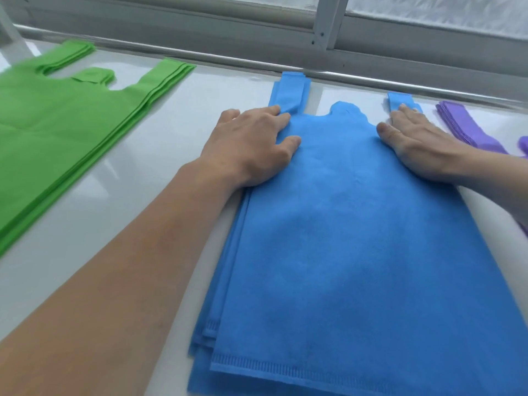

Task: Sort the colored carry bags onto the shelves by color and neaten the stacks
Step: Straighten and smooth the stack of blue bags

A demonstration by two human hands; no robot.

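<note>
A stack of blue carry bags point(343, 238) lies flat on the white shelf surface point(171, 132), handles pointing away from me. My left hand point(251, 144) rests palm down on the stack's upper left corner, fingers spread near the left handle. My right hand point(423, 147) presses flat on the upper right corner, covering the base of the right handle. The lower bags in the blue stack stick out slightly at the left and bottom edges. A stack of green bags point(63, 132) lies to the left. A stack of purple bags point(468, 127) shows at the right edge, partly hidden by my right arm.
A grey metal frame rail point(285, 47) with an upright post point(328, 24) runs along the back of the shelf. Bare white surface separates the green and blue stacks.
</note>
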